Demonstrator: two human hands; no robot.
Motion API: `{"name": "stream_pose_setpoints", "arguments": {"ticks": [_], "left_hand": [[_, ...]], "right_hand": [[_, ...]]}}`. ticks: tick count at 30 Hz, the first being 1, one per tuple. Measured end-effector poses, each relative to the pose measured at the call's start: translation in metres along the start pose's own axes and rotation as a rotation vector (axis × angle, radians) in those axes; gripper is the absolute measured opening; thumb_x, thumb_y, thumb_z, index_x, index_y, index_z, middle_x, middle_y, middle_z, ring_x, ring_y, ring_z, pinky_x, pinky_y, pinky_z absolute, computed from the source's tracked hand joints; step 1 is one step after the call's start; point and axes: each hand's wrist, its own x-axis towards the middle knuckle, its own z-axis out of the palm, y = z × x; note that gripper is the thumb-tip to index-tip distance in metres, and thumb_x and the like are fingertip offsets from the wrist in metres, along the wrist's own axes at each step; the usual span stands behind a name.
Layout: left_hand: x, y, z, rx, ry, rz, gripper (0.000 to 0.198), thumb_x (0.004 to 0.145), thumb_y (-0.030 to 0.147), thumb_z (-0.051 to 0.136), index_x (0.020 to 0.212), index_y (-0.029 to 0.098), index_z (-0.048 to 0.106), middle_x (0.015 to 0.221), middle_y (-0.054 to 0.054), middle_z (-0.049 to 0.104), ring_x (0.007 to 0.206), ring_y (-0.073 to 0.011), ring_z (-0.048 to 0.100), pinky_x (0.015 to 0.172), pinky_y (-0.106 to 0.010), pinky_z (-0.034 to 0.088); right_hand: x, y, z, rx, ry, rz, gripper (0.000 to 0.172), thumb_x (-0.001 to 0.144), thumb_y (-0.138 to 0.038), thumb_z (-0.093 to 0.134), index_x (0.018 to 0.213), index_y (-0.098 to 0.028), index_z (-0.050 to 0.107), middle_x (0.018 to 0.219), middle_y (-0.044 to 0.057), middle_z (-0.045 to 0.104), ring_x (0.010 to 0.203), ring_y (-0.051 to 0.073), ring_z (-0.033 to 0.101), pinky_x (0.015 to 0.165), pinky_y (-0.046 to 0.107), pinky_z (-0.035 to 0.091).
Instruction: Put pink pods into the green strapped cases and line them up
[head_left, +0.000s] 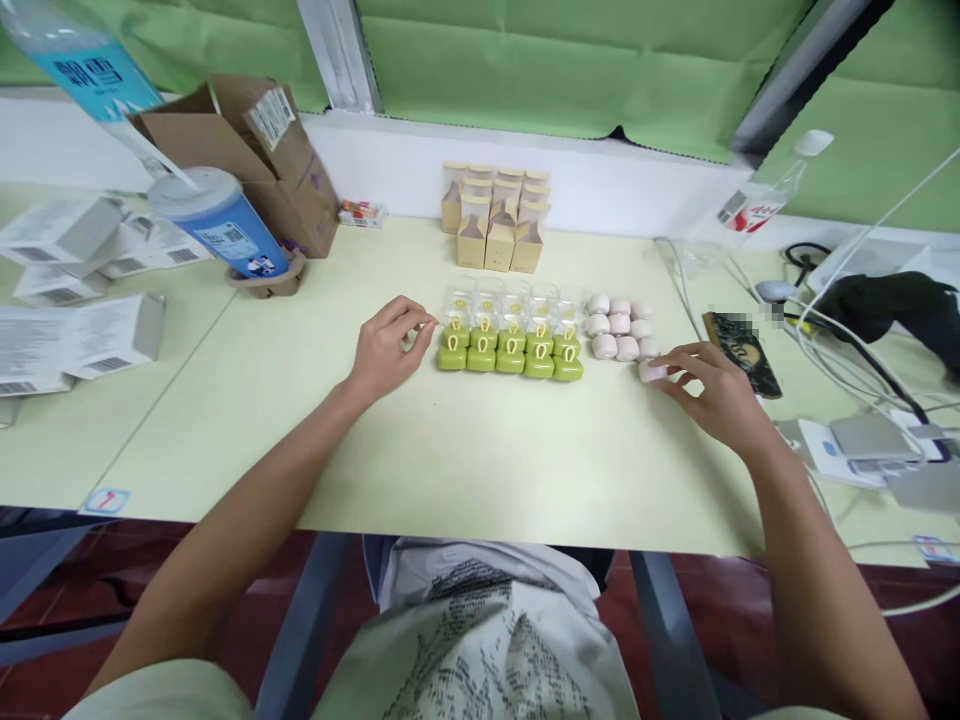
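Several green cases with pale loops stand in two rows mid-table, with clear plastic pieces right behind them. My left hand is just left of the green cases, thumb and forefinger pinched together; whatever is between them, if anything, is too small to name. To the right, several pale pink rounded cases form a block. My right hand is at that block's front right corner, thumb and fingers closed on one pink case, low at the table surface.
Small open cardboard boxes stand by the wall. At left are a blue cup, a brown carton, a large bottle and white boxes. At right lie a dark patterned object, cables and a clear bottle.
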Motion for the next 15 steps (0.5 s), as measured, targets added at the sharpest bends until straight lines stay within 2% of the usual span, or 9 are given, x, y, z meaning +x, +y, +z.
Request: {"name": "stream_pose_setpoints", "arguments": {"ticks": [4,8,10,12,13,15], "left_hand": [[0.000,0.001,0.000,0.007,-0.006,-0.001,0.028,0.110,0.037,0.057,0.097,0.021,0.076,0.096,-0.006,0.071,0.073,-0.0138,0.060,0.065,-0.029,0.052],[0.000,0.002,0.002,0.013,-0.012,-0.006,0.028,0.110,0.037,0.057,0.097,0.021,0.076,0.096,-0.005,0.072,0.072,-0.0136,0.061,0.064,-0.029,0.052],[0.000,0.002,0.003,0.007,-0.004,-0.016,0.028,0.110,0.036,0.057,0.097,0.021,0.076,0.096,-0.006,0.072,0.073,-0.0138,0.062,0.065,-0.029,0.053],[0.000,0.003,0.004,-0.001,0.010,-0.042,0.029,0.109,0.038,0.058,0.096,0.021,0.077,0.095,-0.006,0.072,0.075,-0.0142,0.063,0.065,-0.029,0.053],[0.000,0.003,0.004,-0.007,0.014,-0.057,0.029,0.109,0.038,0.058,0.096,0.021,0.077,0.095,-0.006,0.072,0.076,-0.0143,0.064,0.066,-0.028,0.054],[0.000,0.003,0.005,-0.018,0.011,-0.082,0.030,0.109,0.040,0.058,0.095,0.021,0.077,0.094,-0.005,0.072,0.076,-0.0143,0.064,0.065,-0.028,0.054]], "right_hand": [[-0.002,-0.003,0.002,0.034,-0.001,-0.002,0.029,0.106,-0.042,0.059,0.119,-0.025,0.080,0.119,0.013,0.071,0.078,0.022,0.073,0.078,0.046,0.066],[-0.004,0.003,0.002,0.075,-0.001,0.070,0.038,0.103,-0.050,0.066,0.131,-0.027,0.077,0.123,0.014,0.071,0.094,0.027,0.077,0.083,0.046,0.069],[0.003,0.014,0.006,0.175,0.108,0.178,0.043,0.100,-0.056,0.070,0.133,-0.029,0.074,0.127,0.013,0.073,0.108,0.030,0.077,0.092,0.049,0.068],[0.019,0.028,0.015,0.364,0.312,0.330,0.046,0.099,-0.060,0.069,0.135,-0.031,0.071,0.135,0.012,0.074,0.127,0.033,0.073,0.106,0.055,0.064],[0.031,0.036,0.022,0.471,0.371,0.387,0.050,0.099,-0.062,0.067,0.139,-0.032,0.067,0.138,0.012,0.074,0.135,0.032,0.070,0.111,0.056,0.062],[0.057,0.048,0.037,0.560,0.368,0.448,0.060,0.099,-0.069,0.060,0.146,-0.033,0.061,0.148,0.013,0.070,0.143,0.032,0.065,0.114,0.056,0.060]]}}
